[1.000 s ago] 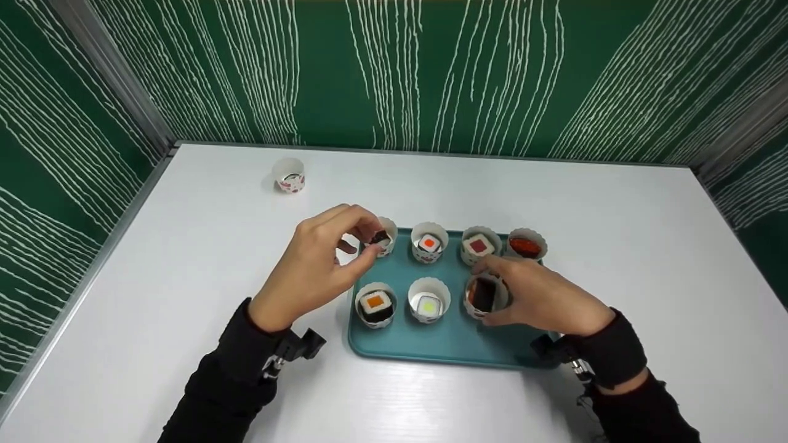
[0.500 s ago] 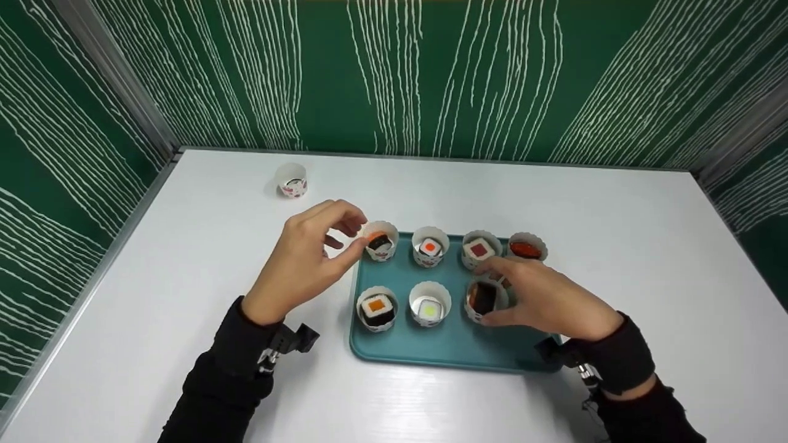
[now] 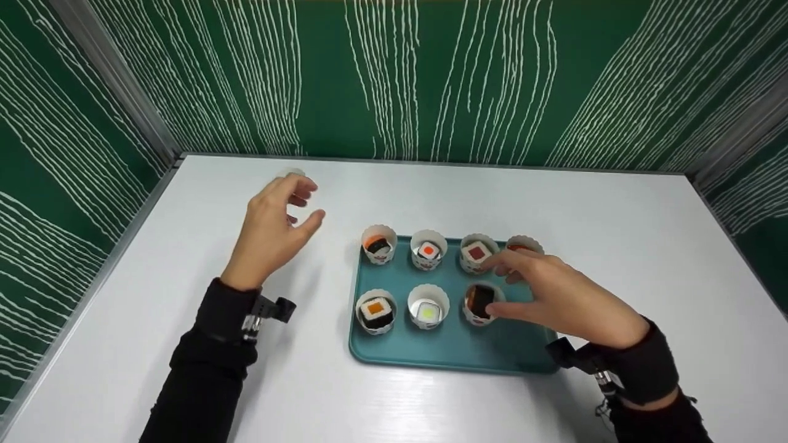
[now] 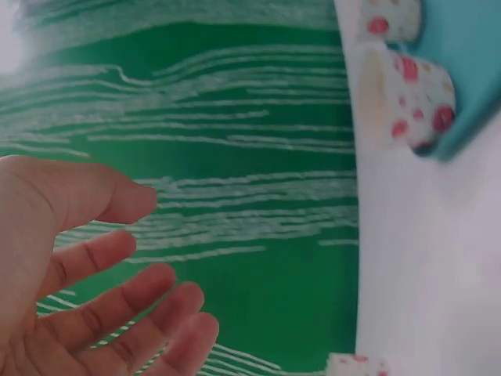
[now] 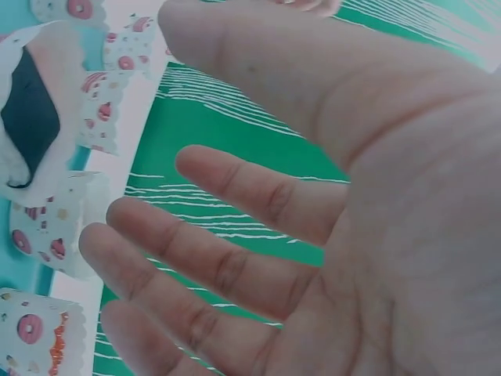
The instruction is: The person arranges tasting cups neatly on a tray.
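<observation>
My left hand (image 3: 271, 231) is over the table left of the tray, holding nothing, its fingers loosely bent and the thumb apart. Just behind it, a patterned paper cup (image 3: 293, 171) is mostly hidden. My right hand (image 3: 563, 295) hovers over the right side of the teal tray (image 3: 443, 357), with spread fingers around nothing. Its thumb is near a cup with a dark-wrapped sushi piece (image 3: 481, 300). Also on the tray sit cups with orange-topped sushi (image 3: 376, 312), yellow-green-centred sushi (image 3: 428, 312), red-centred sushi (image 3: 476, 251), orange-dotted sushi (image 3: 428, 250) and orange-and-black sushi (image 3: 378, 246).
At the tray's far right corner, another paper cup (image 3: 525, 242) is partly covered by my right hand. The white table (image 3: 394, 406) surrounds the tray. Green panels with white lines (image 3: 431, 80) rise at the back and both sides.
My left hand has left the tray's back-left cup, where a sushi piece now lies, and moved left toward the far cup. My right hand has let go of the front-right cup and drawn back slightly.
</observation>
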Demonstrator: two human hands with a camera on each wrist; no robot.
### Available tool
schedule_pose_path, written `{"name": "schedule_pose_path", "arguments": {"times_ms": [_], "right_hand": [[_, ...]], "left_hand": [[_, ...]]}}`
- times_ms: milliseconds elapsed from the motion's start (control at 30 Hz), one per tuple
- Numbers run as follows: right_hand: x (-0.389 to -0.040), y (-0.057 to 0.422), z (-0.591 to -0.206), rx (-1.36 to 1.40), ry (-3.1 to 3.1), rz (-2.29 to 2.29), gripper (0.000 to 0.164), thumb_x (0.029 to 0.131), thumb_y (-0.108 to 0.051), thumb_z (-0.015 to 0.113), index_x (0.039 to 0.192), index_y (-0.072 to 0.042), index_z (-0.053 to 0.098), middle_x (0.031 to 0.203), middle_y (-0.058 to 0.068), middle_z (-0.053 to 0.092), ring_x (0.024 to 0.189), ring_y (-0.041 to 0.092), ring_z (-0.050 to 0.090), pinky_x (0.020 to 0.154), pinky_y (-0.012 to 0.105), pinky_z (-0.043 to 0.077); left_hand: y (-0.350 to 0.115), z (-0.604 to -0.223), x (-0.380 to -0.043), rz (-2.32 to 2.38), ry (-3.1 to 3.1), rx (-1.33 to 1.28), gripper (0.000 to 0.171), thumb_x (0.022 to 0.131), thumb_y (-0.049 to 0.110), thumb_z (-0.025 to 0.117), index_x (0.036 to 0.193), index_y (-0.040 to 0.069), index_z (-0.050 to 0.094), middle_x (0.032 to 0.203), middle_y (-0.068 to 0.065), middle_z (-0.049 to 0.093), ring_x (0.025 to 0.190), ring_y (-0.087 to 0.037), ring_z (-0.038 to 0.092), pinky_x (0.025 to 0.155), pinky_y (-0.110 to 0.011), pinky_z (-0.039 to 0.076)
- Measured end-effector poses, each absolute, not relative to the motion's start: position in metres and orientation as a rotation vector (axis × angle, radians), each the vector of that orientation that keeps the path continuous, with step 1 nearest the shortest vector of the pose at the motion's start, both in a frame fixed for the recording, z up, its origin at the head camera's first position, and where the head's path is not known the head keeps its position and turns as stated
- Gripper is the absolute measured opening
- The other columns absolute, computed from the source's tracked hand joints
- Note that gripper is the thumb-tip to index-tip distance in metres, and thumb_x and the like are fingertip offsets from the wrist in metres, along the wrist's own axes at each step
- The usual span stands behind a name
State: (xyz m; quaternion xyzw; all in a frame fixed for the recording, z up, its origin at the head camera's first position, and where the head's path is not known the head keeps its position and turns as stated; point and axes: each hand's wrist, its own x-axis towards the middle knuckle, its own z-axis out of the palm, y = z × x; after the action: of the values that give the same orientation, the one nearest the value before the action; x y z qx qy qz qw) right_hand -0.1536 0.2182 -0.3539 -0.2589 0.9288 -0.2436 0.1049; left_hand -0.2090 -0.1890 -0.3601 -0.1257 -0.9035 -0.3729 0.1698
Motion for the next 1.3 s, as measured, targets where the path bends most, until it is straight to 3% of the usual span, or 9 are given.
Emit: {"name": "schedule_pose_path", "arguments": {"times_ms": [167,467,600,1033,1300], "right_hand": [[-0.149,0.22,-0.349,-0.764,2.74,-0.734,0.054,0.095,-0.038,0.083,0.141,-0.016,0.064,0.131,0.006,0.065,0.119,0.029,0.068,0.095,0.05,0.06],[-0.142,0.223,-0.338,-0.794,2.764,-0.753,0.051,0.097,-0.039,0.081,0.141,-0.019,0.064,0.13,0.001,0.071,0.117,0.022,0.07,0.097,0.046,0.06],[-0.141,0.223,-0.336,-0.83,2.792,-0.767,0.048,0.096,-0.04,0.082,0.138,-0.022,0.065,0.127,-0.003,0.072,0.114,0.017,0.07,0.094,0.043,0.061],[-0.139,0.223,-0.335,-0.815,2.76,-0.78,0.052,0.097,-0.044,0.08,0.141,-0.024,0.063,0.135,-0.006,0.071,0.116,0.015,0.069,0.096,0.042,0.06],[-0.14,0.223,-0.338,-0.821,2.755,-0.786,0.05,0.098,-0.047,0.077,0.141,-0.026,0.064,0.132,-0.005,0.071,0.114,0.013,0.069,0.096,0.042,0.06]], "left_hand": [[-0.201,-0.366,-0.24,-1.034,-2.622,-0.224,0.036,0.095,0.01,0.078,0.127,0.002,0.065,0.121,-0.02,0.068,0.115,-0.037,0.066,0.097,-0.051,0.054],[-0.211,-0.377,-0.288,-0.926,-2.742,-0.021,0.045,0.096,0.02,0.075,0.135,0.002,0.059,0.132,-0.026,0.062,0.121,-0.042,0.061,0.097,-0.06,0.052],[-0.218,-0.382,-0.302,-0.898,-2.781,0.04,0.053,0.096,0.023,0.075,0.14,0.001,0.054,0.139,-0.03,0.058,0.129,-0.046,0.058,0.104,-0.064,0.05],[-0.232,-0.413,-0.33,-0.844,-2.882,0.278,0.084,0.095,0.038,0.076,0.158,-0.005,0.041,0.149,-0.036,0.051,0.139,-0.053,0.053,0.11,-0.067,0.05],[-0.234,-0.427,-0.334,-0.875,-2.853,0.294,0.076,0.097,0.036,0.074,0.152,-0.009,0.048,0.144,-0.036,0.057,0.135,-0.051,0.057,0.108,-0.065,0.051]]}}
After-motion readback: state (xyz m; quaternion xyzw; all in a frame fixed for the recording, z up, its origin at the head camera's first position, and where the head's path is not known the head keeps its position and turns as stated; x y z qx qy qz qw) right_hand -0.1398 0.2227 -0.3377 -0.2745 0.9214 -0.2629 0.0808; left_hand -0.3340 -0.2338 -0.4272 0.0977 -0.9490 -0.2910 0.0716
